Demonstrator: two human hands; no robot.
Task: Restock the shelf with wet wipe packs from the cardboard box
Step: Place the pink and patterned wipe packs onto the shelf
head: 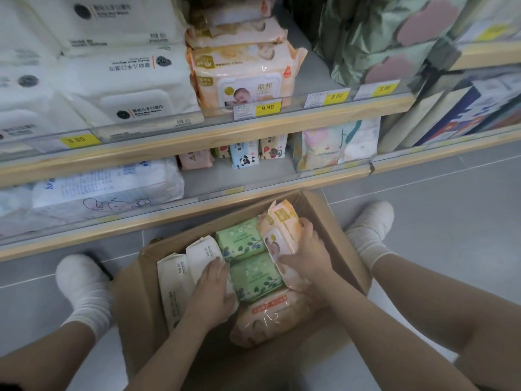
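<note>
An open cardboard box (332, 238) stands on the floor between my feet, below the shelf (214, 131). Inside lie white wet wipe packs (174, 280), two green packs (239, 241) and orange packs (270, 314). My right hand (307, 252) grips an orange wet wipe pack (282, 230) that stands tilted at the box's right side. My left hand (211, 289) closes around a white pack (203, 255) in the box's left half. On the shelf above, a stack of matching orange packs (242, 77) sits beside large white packs (124, 88).
Price tags (267, 108) line the shelf's front rail. A lower shelf (197, 190) holds small packs and large soft bags. Green bagged goods (375, 38) stand at upper right. My feet in white socks (81, 280) flank the box on the grey tile floor (451, 198).
</note>
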